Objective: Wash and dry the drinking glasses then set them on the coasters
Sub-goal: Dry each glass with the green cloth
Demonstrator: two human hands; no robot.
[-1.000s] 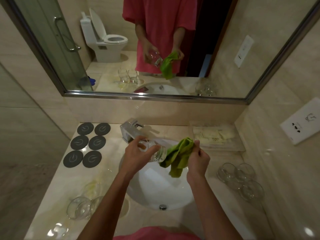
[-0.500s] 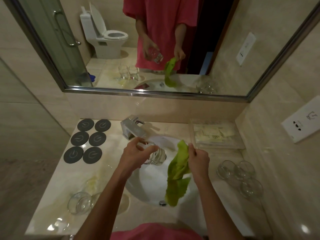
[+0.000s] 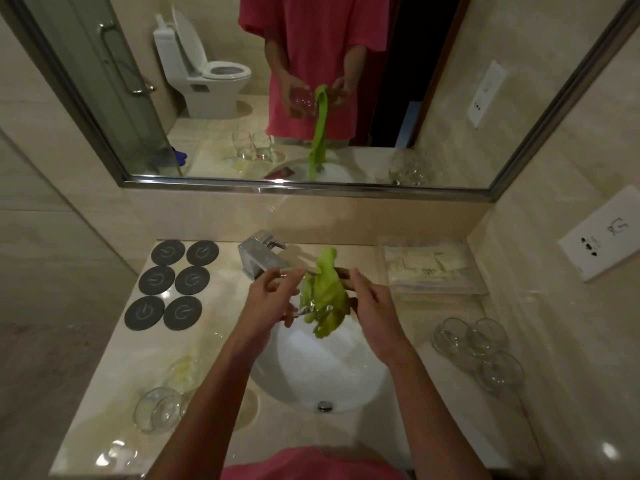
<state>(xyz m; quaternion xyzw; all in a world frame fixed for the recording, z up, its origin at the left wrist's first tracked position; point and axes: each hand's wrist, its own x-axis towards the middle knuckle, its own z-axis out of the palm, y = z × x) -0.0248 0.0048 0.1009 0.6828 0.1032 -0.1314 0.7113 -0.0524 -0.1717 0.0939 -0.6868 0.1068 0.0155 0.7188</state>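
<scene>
Two hands over the basin [image 3: 332, 372]: left hand [image 3: 268, 299] grips a glass [image 3: 304, 299], right hand [image 3: 372, 306] pinches the green cloth [image 3: 329, 292]; six coasters [image 3: 171, 284] sit bare near the worktop's [image 3: 214, 344] left edge.

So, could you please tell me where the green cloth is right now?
In the head view the green cloth is centre frame, held above the white sink between the left hand and right hand, draped over the glass, just in front of the faucet.

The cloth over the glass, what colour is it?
Bright lime green cloth, clearest in the head view, directly above the sink.
</scene>
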